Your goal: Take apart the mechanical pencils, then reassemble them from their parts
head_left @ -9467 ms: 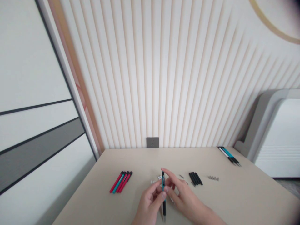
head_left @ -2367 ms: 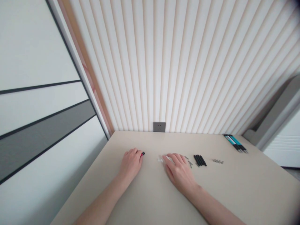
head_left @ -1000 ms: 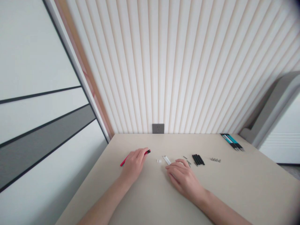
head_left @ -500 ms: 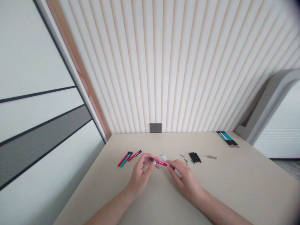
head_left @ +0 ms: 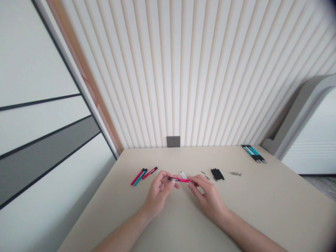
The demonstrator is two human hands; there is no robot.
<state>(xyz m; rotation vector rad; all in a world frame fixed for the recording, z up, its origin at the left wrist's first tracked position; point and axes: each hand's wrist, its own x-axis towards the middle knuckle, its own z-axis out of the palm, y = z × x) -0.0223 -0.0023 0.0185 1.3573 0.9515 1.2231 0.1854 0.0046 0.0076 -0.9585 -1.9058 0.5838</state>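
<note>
A red pen barrel with a black end is held roughly level above the table. My left hand pinches its black end between thumb and fingers. At the red end, the thumb and fingers of my right hand are closed; whether they hold another small part is hidden. White refills lie just behind the barrel, partly covered by it. To the left rest a red barrel, a teal barrel and another red barrel.
Right of my hands lie small springs, several black grips and several metal tips. Several pens lie at the table's back right corner. A dark socket is on the ribbed wall behind the table.
The red barrel has turned closer to level, and my right hand's fingers have shifted slightly at its red end. The whole view has moved a little.
</note>
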